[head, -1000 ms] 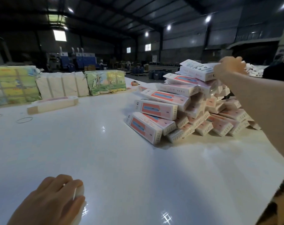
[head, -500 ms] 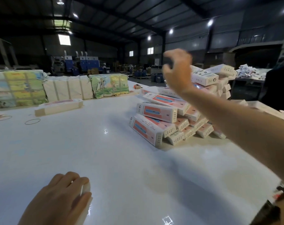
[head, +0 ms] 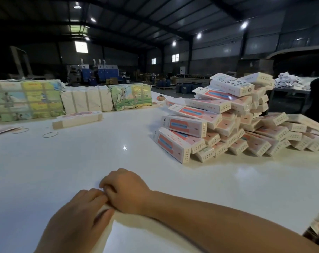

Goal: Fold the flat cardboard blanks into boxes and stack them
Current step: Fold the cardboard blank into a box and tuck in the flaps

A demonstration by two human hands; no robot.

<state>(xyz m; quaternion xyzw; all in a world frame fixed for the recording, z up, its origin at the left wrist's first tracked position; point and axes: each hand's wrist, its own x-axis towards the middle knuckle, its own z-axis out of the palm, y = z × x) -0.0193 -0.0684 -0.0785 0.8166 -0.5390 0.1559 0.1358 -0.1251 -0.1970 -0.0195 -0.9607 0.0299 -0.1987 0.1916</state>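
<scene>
Near the front edge of the white tabletop [head: 67, 170], both hands meet over one flat cardboard blank [head: 107, 219], a pale sheet that runs from under the fingers back toward the person. The left hand [head: 76, 218] lies on top of it, thumb along its edge and fingers curled over the far end, so this grip is closed on the blank. The right hand [head: 124, 190] sits just beyond and to the right of that grip, knuckles up and fingers tucked under; it seems to pinch the same end of the blank, though the fingertips are hidden.

The step in hand looks like opening the blank into a tube. To do it well, the left grip should pin one panel steady while the right fingers work into the seam and lift the opposite panel, pushing along the scored creases rather than across a face. Squaring the tube before tucking the end flaps would likely keep the corners crisp.

Well beyond the right grip, far right on the tabletop, rises the heap of finished pink-and-blue boxes [head: 219, 125], leaning and loosely piled; a new box set on its lower slope should be placed gently. Far to the left of both grips lie a long folded carton [head: 77, 119], wrapped bundles of blanks [head: 25, 99] and a rubber band [head: 50, 134].
</scene>
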